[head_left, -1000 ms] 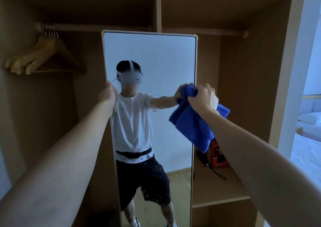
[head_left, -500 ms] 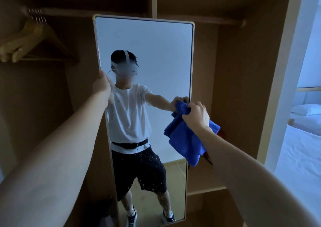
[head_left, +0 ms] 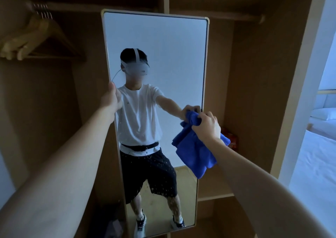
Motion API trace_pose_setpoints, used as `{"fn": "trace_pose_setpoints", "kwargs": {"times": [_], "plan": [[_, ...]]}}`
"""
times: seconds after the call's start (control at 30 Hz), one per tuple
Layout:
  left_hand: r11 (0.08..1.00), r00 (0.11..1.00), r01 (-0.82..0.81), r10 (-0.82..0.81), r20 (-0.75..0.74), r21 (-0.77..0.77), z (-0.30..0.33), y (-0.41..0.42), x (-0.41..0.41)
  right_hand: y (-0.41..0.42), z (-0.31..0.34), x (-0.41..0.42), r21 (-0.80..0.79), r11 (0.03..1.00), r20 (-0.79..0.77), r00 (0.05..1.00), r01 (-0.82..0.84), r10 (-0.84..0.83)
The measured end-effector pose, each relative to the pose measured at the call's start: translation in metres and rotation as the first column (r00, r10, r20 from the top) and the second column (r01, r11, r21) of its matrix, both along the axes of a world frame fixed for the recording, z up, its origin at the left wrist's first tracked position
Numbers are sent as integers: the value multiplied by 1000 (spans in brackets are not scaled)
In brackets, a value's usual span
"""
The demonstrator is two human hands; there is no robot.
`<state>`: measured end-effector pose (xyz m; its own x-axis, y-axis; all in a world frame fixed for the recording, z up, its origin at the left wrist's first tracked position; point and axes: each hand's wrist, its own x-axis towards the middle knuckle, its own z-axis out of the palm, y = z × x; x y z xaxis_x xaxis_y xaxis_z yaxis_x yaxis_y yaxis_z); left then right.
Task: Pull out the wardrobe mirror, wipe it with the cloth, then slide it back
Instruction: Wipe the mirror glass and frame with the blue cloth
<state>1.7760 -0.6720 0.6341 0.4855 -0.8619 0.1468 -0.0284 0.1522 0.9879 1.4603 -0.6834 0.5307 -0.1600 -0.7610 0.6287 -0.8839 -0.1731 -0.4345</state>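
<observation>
Against the right-hand edge of the mirror [head_left: 160, 43], about midway down its height, the right hand [head_left: 206, 126] is pressing a bunched blue cloth [head_left: 195, 152] to the glass, fingers curled tight round the wad while the loose folds are hanging below the wrist. At the opposite edge the left hand [head_left: 112, 99] is gripping the frame, thumb side wrapped over it, and seems to be bracing the panel so it is not swinging or sliding under the wiping pressure.

To wipe well from this position, the person is probably best off keeping that left grip firm, flattening more of the cloth onto the glass instead of leading with a knuckled lump, and working in overlapping passes toward the lower half, where fine specks are showing across the reflection. Whether those specks are sitting on the glass I cannot tell for certain.

The mirror is standing pulled forward out of the wardrobe [head_left: 254, 92], upright and slightly turned, its pale frame running nearly the full height of the opening. Wooden hangers [head_left: 32, 35] are hanging on a rail at the upper left. A shelf [head_left: 214, 195] is crossing the compartment behind the cloth, with a red object [head_left: 231, 139] partly hidden on it. Beyond the wardrobe's right side a bed [head_left: 316, 165] with white bedding is showing in brighter light.
</observation>
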Motion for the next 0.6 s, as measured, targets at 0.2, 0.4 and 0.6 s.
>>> {"fn": "trace_pose_setpoints", "kwargs": {"times": [0.2,0.4,0.6], "plan": [[999,998,37,-37,-57,-12,1,6,-2,-9,60,-1,-221,975,54,999,19,-8],[999,998,33,-33,-61,-5,-7,14,-5,-11,5,15,-123,992,23,999,35,-32],[999,999,25,-26,-48,-31,-15,18,-5,0,10,3,-22,1000,-53,998,-22,21]]}}
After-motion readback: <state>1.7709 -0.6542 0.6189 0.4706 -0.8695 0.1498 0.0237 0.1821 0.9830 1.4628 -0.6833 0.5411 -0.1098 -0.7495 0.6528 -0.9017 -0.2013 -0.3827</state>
